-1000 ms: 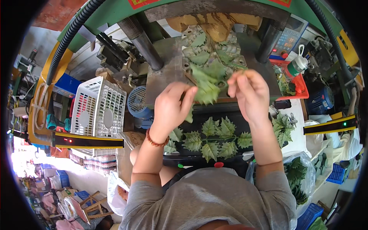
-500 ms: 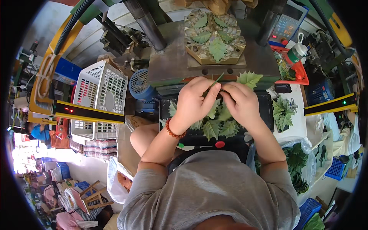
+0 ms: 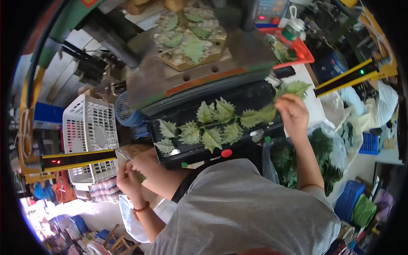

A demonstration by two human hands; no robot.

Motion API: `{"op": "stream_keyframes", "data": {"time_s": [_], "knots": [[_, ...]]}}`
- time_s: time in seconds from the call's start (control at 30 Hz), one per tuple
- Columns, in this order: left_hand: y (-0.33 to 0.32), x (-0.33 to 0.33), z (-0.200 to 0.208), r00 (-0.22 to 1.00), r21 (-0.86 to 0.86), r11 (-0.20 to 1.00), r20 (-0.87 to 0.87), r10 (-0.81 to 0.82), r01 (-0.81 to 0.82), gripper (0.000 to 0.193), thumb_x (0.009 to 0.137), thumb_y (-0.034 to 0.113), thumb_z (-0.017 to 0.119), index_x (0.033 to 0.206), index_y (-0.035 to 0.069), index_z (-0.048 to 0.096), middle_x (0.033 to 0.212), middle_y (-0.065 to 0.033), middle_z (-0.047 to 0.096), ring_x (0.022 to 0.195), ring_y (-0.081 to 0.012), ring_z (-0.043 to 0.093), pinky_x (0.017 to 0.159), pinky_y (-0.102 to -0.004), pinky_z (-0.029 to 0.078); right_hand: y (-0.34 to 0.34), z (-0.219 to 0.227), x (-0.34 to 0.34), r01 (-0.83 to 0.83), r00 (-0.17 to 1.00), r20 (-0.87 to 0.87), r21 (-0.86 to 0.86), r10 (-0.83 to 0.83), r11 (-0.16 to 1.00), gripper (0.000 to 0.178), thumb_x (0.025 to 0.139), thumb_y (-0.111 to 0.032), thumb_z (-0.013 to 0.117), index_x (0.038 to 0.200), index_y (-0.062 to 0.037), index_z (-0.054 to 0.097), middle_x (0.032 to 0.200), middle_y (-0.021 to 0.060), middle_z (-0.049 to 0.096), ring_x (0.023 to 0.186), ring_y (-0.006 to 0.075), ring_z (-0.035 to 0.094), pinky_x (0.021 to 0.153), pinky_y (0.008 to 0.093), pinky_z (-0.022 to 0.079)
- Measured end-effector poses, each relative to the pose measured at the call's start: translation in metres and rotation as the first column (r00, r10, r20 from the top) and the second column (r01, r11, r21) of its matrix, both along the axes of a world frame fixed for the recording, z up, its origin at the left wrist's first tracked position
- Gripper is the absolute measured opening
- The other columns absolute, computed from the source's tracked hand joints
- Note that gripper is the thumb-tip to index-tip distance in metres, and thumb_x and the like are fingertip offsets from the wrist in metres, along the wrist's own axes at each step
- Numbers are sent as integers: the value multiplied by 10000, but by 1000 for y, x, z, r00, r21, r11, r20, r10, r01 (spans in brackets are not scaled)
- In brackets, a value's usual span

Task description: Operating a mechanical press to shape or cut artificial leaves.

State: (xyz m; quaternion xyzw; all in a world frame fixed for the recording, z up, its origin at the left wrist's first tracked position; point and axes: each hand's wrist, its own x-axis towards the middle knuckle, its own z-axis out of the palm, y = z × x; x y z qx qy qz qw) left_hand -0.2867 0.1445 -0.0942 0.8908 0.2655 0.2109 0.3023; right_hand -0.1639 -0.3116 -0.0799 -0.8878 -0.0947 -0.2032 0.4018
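Looking down, nearest was the person's grey shirt (image 3: 250, 208). Left hand (image 3: 129, 178) was low by the lap, w/ a red bracelet (image 3: 141, 208) on the wrist. Its fingers were curled on a small green bit, maybe a leaf piece; too small to tell for sure. Right hand (image 3: 293, 112) was up by the right end of the black tray (image 3: 255, 95), pinching a green leaf (image 3: 293, 88) at its lower part, w/ the leaf tips poking up past the fingers.

Next out, the tray sat on the desk edge just in front of the person. On it lay a leaf sprig (image 3: 208, 125), flat, w/ lots of toothed leaves joined by thin stems. Leaves looked very light, thin & bendy, prob. easy to crease or tear. Best to grab one by the stem or the base w/ 2 fingers, not squeeze the middle.

By the right side was a clear bag of green leaves (image 3: 310, 157). On the left stood a white basket (image 3: 87, 136) & a yellow bar (image 3: 78, 159) w/ a red light.

Far off was a metal mould block (image 3: 191, 40) w/ more leaves lying in it, inside a big press. A red tray (image 3: 297, 49) w/ a bottle was off to its right.
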Motion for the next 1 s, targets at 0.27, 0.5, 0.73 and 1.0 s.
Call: {"op": "stream_keyframes", "data": {"time_s": [0.27,0.5,0.73,1.0], "knots": [[97,-31,-88,955,78,975,-200,221,-210,252,894,205,588,952,-28,666,750,-92,664,612,-161,580,560,-255,473,-100,-106,39,424,881,311,-185,-356,887,175,810,-33,652,980,8,636,948,87,646,778,235,593,701,310,488],[78,-22,-58,971,106,981,-159,177,-161,249,911,206,557,821,-6,651,618,-66,614,512,-147,536,484,-266,451,-84,-108,18,501,862,146,-103,-485,859,192,852,-157,632,959,4,634,847,119,645,702,274,590,646,350,482],[-68,-13,-102,796,-86,891,-417,-439,446,288,802,302,688,823,17,656,673,-81,630,587,-238,571,551,-320,442,-41,-115,-67,-189,691,-691,-457,-213,869,453,791,-421,669,647,-3,570,631,142,581,583,321,537,578,408,439],[-80,-5,-115,786,1,904,-493,-372,428,332,766,356,708,734,38,618,654,-71,617,552,-252,541,529,-330,428,-44,-144,-71,-14,708,-679,-286,-193,958,460,724,-415,738,627,1,567,573,96,534,506,253,455,529,351,398]]}}
